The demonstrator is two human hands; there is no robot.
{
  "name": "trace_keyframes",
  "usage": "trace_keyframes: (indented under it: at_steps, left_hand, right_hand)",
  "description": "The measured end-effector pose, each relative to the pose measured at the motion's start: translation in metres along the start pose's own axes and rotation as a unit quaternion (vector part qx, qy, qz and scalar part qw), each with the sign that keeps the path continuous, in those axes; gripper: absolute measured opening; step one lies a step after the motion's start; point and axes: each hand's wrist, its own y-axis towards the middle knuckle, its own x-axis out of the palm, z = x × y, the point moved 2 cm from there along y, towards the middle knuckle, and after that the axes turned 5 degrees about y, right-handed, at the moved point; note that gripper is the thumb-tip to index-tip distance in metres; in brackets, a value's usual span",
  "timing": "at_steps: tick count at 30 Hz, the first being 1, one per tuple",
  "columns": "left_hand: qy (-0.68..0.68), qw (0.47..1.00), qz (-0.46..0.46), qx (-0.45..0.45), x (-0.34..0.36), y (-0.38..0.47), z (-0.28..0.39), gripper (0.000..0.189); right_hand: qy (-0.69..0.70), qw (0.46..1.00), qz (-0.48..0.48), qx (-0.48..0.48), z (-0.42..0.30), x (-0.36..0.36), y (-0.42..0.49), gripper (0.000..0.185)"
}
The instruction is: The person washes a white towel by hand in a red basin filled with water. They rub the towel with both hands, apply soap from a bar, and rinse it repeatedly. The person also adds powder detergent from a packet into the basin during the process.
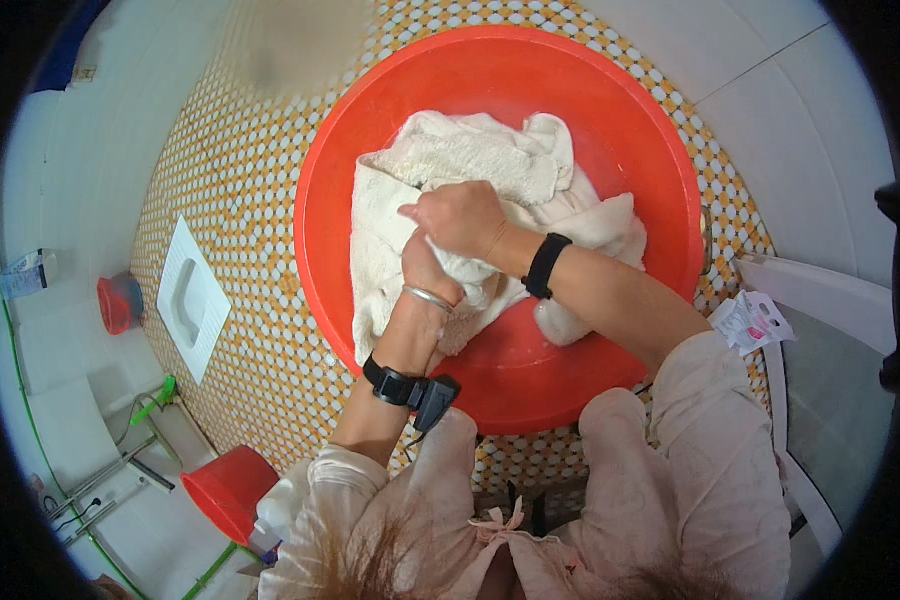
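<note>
A large round red plastic basin (495,67) stands on the floor before me, with a wet cream towel (480,154) bunched up inside it. My right hand (461,217) is closed in a fist on the towel, near its middle. Just below and touching it, my left hand (427,270) grips a fold of the same towel, its fingers partly hidden. A silver bangle (427,298) circles my left wrist, with a black strapped device (412,390) further up the forearm. A black band (546,265) is on my right wrist. Some water shows in the basin.
A squat toilet (193,300) is set in the mosaic-tiled floor (262,225) at left, with a small red bucket (120,304) beyond it. Another red bucket (232,491) and a white bottle (277,510) stand at lower left. A plastic packet (751,322) lies right of the basin.
</note>
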Motion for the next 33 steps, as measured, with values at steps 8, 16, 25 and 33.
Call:
trace_keyframes:
  at_steps: [8, 16, 25, 33]
  left_hand:
    - [-0.207, 0.968, -0.025, -0.14, 0.018, -0.007, 0.004, 0.042]
    - [-0.264, 0.94, -0.104, -0.188, 0.013, 0.003, 0.013, 0.035]
    - [-0.257, 0.956, -0.104, -0.095, 0.045, -0.029, 0.059, 0.052]
    - [-0.153, 0.988, 0.002, -0.029, 0.033, -0.024, 0.034, 0.036]
  right_hand:
    - [0.037, 0.998, -0.044, -0.022, -0.012, 0.001, -0.001, 0.032]
    - [0.064, 0.994, -0.03, -0.083, -0.022, -0.007, -0.005, 0.035]
    - [0.379, 0.863, -0.104, 0.318, 0.053, -0.005, -0.023, 0.036]
    - [0.586, 0.719, 0.043, 0.37, 0.055, -0.006, -0.026, 0.014]
